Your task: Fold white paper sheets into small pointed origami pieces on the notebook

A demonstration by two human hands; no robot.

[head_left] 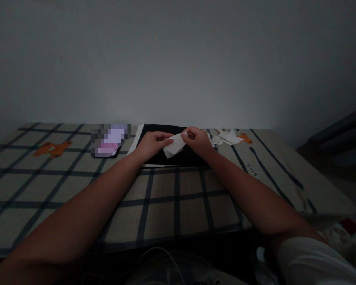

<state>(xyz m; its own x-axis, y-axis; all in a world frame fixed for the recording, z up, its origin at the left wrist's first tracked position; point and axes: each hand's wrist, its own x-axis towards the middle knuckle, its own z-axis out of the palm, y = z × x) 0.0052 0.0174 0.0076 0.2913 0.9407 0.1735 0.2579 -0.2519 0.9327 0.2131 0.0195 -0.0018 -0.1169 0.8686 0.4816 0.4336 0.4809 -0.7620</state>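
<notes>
A small folded piece of white paper [174, 147] is held between both hands, just above a dark folder or board [154, 159]. My left hand [152, 145] pinches its left side, thumb on top. On the upper right corner, my right hand [197, 139] closes its thumb and fingertips. The paper looks layered, with a loose flap pointing down toward me. White sheets [137, 139] stick out from under the dark board along its left and front edges.
A phone [111, 140], its screen blurred out, lies left of the board. Several white paper pieces [230, 136] are heaped on the right. A checked cloth [163, 202] covers the table, which stands against a grey wall [178, 67]. A cable [166, 252] curves below the front edge.
</notes>
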